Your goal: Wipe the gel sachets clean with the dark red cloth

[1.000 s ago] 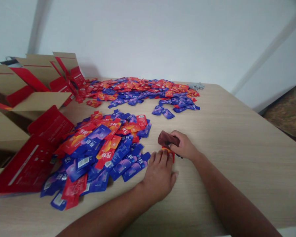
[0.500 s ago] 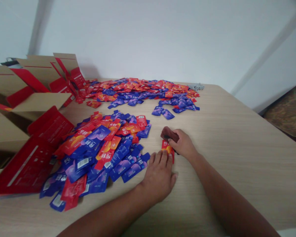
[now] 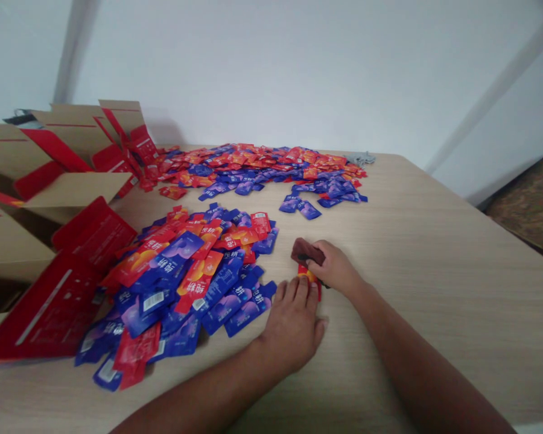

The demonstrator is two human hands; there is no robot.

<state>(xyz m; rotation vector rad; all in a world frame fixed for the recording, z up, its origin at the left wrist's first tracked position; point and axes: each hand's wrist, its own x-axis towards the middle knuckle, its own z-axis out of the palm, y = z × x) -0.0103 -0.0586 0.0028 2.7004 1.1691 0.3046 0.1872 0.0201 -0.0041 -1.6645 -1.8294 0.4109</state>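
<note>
A red and orange sachet [image 3: 304, 271] lies on the table, partly hidden under both hands. My left hand [image 3: 294, 319] rests flat on its lower end with the fingers stretched out. Bunched in my right hand [image 3: 337, 265] is a dark brown cloth [image 3: 305, 251], pressed against the sachet's upper end. Left of my hands spreads a loose heap of blue and red sachets [image 3: 199, 277], its nearest blue packets close to my left fingers.
Open cardboard boxes [image 3: 49, 301] with red flaps stand on the left. A long pile of red and blue sachets [image 3: 253, 160] runs along the wall at the back. Two blue sachets [image 3: 308, 209] lie before it, and a small grey item [image 3: 361, 158] sits at its right end.
My right hand has moved the cloth slightly down and left, covering more of the sachet's upper end. My left hand stays flat on the sachet.
</note>
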